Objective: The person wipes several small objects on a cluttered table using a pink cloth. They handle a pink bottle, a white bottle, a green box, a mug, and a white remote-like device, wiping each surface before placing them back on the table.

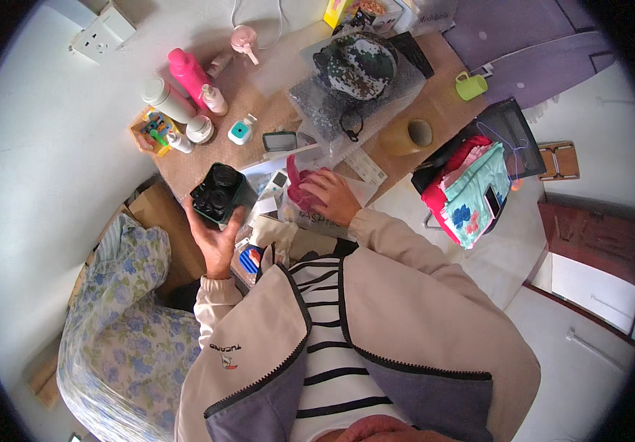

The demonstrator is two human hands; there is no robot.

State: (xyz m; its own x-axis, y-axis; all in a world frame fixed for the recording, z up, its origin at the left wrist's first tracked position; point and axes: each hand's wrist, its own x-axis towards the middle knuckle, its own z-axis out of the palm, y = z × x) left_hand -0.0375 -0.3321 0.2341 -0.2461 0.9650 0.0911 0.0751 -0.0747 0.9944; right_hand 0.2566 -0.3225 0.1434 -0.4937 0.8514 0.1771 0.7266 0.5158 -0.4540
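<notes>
My left hand point(213, 237) grips a dark square container point(219, 194) with black rolled items in it, held over the left part of an open drawer. Over the drawer's middle, my right hand point(331, 194) rests on a crumpled magenta item point(299, 185), its fingers partly spread; whether they grip it is hard to tell. Beneath that hand lies a translucent plastic bag point(323, 220) with printing. Between the hands are a white remote control point(276, 183) and pale cloth items point(276, 235). A blue oval object point(249, 259) sits near my left wrist.
On the desk point(173, 171) stand a pink bottle point(187, 72), a white tumbler point(168, 100), a yellow tray point(151, 131), a camouflage cap point(361, 63), a roll of tape point(419, 132) and a green mug point(470, 87). Folded clothes point(469, 193) lie on a chair at right; floral fabric point(124, 309) is at left.
</notes>
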